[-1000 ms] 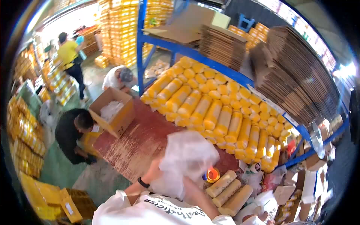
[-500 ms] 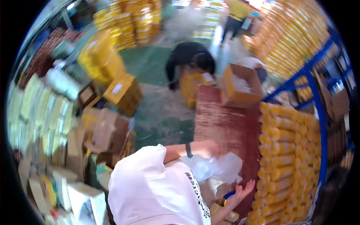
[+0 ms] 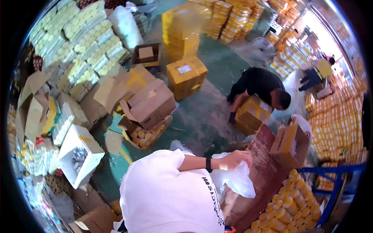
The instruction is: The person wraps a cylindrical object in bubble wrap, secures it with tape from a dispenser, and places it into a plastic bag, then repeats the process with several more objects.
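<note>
One plastic bag (image 3: pixel 236 181) is clenched by the left hand (image 3: pixel 233 158), hanging just below the fingers over one red-brown table (image 3: pixel 268 165); the right hand is hidden.

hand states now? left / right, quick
Left hand: closed, gripping the white plastic bag.
Right hand: not in view.

The plastic bag (image 3: pixel 235 183) lies on the table (image 3: pixel 267 167) under the left hand (image 3: pixel 235 158), a carton (image 3: pixel 289 145) beyond it.
</note>
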### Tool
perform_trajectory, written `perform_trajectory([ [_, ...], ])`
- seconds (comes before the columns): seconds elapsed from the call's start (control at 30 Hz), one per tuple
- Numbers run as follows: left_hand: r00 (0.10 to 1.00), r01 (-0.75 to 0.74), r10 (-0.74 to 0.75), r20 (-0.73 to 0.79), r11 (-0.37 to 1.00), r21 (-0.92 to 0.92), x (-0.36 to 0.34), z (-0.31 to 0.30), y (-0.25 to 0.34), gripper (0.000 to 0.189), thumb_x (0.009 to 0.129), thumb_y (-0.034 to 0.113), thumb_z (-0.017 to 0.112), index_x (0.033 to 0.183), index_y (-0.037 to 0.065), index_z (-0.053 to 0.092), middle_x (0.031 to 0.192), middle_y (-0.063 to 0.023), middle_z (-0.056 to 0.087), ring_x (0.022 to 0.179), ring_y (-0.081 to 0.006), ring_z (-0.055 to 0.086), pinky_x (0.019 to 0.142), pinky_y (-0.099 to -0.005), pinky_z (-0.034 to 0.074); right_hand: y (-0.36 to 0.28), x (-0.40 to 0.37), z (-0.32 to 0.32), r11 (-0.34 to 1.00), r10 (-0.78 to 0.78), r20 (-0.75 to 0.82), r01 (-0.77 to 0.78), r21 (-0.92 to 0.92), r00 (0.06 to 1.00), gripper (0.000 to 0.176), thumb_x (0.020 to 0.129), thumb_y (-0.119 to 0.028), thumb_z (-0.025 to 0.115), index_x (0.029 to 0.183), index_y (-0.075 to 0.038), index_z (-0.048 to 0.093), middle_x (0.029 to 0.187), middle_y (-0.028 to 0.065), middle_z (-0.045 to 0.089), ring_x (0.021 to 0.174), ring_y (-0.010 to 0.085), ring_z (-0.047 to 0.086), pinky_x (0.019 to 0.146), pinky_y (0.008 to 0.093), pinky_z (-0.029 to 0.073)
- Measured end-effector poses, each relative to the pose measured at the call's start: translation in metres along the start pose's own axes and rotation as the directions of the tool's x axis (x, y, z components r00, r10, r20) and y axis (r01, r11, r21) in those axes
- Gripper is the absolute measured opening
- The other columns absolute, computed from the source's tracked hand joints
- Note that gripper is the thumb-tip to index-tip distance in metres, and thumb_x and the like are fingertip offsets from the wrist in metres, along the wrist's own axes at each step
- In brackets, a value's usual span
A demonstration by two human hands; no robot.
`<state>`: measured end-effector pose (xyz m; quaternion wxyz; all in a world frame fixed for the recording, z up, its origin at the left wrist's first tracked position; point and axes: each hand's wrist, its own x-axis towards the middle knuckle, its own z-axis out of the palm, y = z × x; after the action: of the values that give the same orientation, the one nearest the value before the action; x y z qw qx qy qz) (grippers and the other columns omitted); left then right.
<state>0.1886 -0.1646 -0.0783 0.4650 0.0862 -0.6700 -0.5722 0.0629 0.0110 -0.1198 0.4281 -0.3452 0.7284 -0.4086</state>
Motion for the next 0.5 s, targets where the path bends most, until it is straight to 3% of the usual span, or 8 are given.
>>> perform_trajectory([
  [0.07, 0.998, 0.061, -0.061, 0.013, 0.997, 0.053, 0.007, -0.026, -0.006, 0.015, 0.072, -0.002, 0.057, 0.087, 0.003, 0.058, 0.089, -0.0102, 0.057, 0.088, -0.0284, 0.058, 0.076, -0.0319, 0.046, 0.005, 0.032, 0.005, 0.98, -0.092, 0.058, 0.101, -0.17, 0.994, 0.058, 0.069, -0.007, 0.076, 0.121, 0.001, 0.051, 0.118, 0.0112, 0.055, 0.106, 0.0232, 0.051, 0.093, 0.0345, 0.042],
  [0.13, 0.998, 0.05, -0.047, -0.03, 0.993, 0.104, 0.006, -0.053, -0.01, 0.023, 0.071, -0.007, 0.053, 0.092, 0.0, 0.056, 0.094, -0.0131, 0.055, 0.088, -0.0305, 0.058, 0.077, -0.0341, 0.046, -0.028, 0.043, 0.031, 0.99, -0.112, -0.011, 0.111, -0.082, 0.994, 0.055, 0.077, -0.02, 0.071, 0.123, 0.002, 0.05, 0.118, 0.0119, 0.055, 0.106, 0.0247, 0.052, 0.092, 0.0354, 0.044],
  [0.2, 0.991, 0.081, -0.064, -0.116, 0.986, 0.147, 0.001, -0.083, -0.006, 0.026, 0.072, -0.008, 0.053, 0.097, -0.001, 0.055, 0.098, -0.0142, 0.054, 0.09, -0.0298, 0.058, 0.079, -0.0344, 0.046, -0.06, 0.068, 0.049, 0.982, -0.165, -0.048, 0.16, -0.099, 0.985, 0.056, 0.077, -0.019, 0.071, 0.124, 0.002, 0.048, 0.119, 0.0124, 0.054, 0.108, 0.0249, 0.052, 0.093, 0.0358, 0.043],
  [0.23, 0.966, 0.227, -0.205, -0.16, 0.966, 0.128, -0.005, -0.1, 0.002, 0.033, 0.075, -0.002, 0.056, 0.108, 0.0, 0.053, 0.106, -0.015, 0.052, 0.099, -0.0288, 0.055, 0.086, -0.0354, 0.045, -0.078, 0.08, 0.057, 0.974, -0.199, -0.063, 0.191, -0.121, 0.978, 0.057, 0.077, -0.018, 0.071, 0.125, 0.002, 0.048, 0.12, 0.0127, 0.054, 0.108, 0.0251, 0.051, 0.093, 0.0359, 0.042],
  [0.33, 0.924, 0.207, -0.116, -0.365, 0.953, 0.222, -0.033, -0.15, 0.011, 0.043, 0.079, 0.009, 0.061, 0.119, 0.002, 0.048, 0.113, -0.0145, 0.049, 0.109, -0.0279, 0.049, 0.094, -0.0363, 0.041, -0.131, 0.121, 0.076, 0.932, -0.32, -0.087, 0.297, -0.209, 0.943, 0.058, 0.078, -0.017, 0.071, 0.127, 0.002, 0.046, 0.122, 0.0136, 0.052, 0.11, 0.0255, 0.05, 0.095, 0.0365, 0.041],
  [0.4, 0.892, 0.3, -0.17, -0.418, 0.915, 0.268, -0.059, -0.185, 0.014, 0.055, 0.081, 0.025, 0.066, 0.126, 0.003, 0.045, 0.122, -0.014, 0.046, 0.116, -0.0282, 0.044, 0.101, -0.0371, 0.034, -0.159, 0.141, 0.091, 0.895, -0.393, -0.075, 0.363, -0.26, 0.916, 0.059, 0.078, -0.015, 0.071, 0.128, 0.001, 0.044, 0.124, 0.0141, 0.051, 0.112, 0.0257, 0.049, 0.096, 0.0368, 0.04],
  [0.47, 0.873, 0.337, -0.173, -0.456, 0.89, 0.308, -0.08, -0.208, 0.029, 0.063, 0.082, 0.032, 0.067, 0.131, 0.004, 0.04, 0.127, -0.0146, 0.043, 0.12, -0.0293, 0.041, 0.102, -0.039, 0.032, -0.179, 0.153, 0.118, 0.861, -0.439, -0.023, 0.413, -0.297, 0.898, 0.061, 0.078, -0.014, 0.07, 0.13, 0.001, 0.043, 0.125, 0.0147, 0.05, 0.113, 0.026, 0.049, 0.097, 0.0371, 0.039],
  [0.5, 0.875, 0.363, -0.233, -0.424, 0.895, 0.258, -0.089, -0.215, 0.033, 0.087, 0.076, 0.043, 0.072, 0.141, 0.007, 0.026, 0.134, -0.017, 0.035, 0.126, -0.0317, 0.033, 0.104, -0.0414, 0.03, -0.187, 0.156, 0.135, 0.844, -0.454, 0.016, 0.435, -0.314, 0.891, 0.061, 0.078, -0.014, 0.07, 0.13, 0.001, 0.042, 0.126, 0.015, 0.05, 0.114, 0.0261, 0.048, 0.097, 0.0373, 0.039],
])
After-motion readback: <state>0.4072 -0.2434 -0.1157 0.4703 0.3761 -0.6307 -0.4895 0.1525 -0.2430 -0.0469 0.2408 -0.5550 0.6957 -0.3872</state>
